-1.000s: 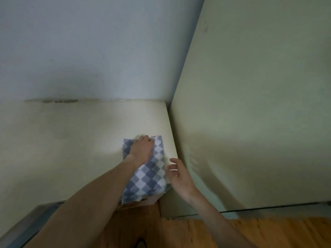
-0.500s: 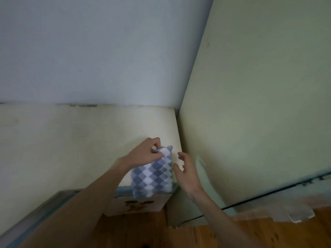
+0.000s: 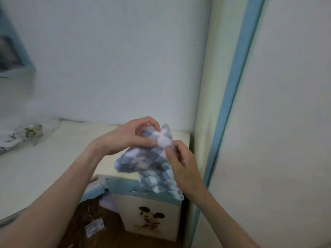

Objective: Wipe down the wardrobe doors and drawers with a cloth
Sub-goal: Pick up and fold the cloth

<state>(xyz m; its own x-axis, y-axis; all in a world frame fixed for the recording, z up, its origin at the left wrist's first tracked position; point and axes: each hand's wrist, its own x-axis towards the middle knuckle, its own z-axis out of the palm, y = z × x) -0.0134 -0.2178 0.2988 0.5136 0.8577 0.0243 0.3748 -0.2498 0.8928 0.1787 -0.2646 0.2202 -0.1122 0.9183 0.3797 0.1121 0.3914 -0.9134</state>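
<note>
A blue and white checked cloth [image 3: 152, 165] hangs bunched in the air above the cream cabinet top [image 3: 53, 158]. My left hand [image 3: 129, 136] pinches its upper corner between thumb and fingers. My right hand [image 3: 182, 163] grips the cloth's right edge just below. The wardrobe door [image 3: 279, 122], pale with a blue edge strip [image 3: 231, 97], stands upright at the right, close beside my right hand. The cabinet's drawer front [image 3: 152, 219] with a cartoon mouse picture shows under the cloth.
A white wall [image 3: 116, 59] rises behind the cabinet. A patterned item [image 3: 23, 135] lies on the cabinet top at the far left. A blue-framed shelf [image 3: 10, 56] hangs at the upper left. Paper scraps [image 3: 95, 228] lie on the wooden floor below.
The cloth has come up off the cabinet top into both hands. My right hand now holds it. The view has tilted up, showing the wardrobe's blue edge and the drawer front.
</note>
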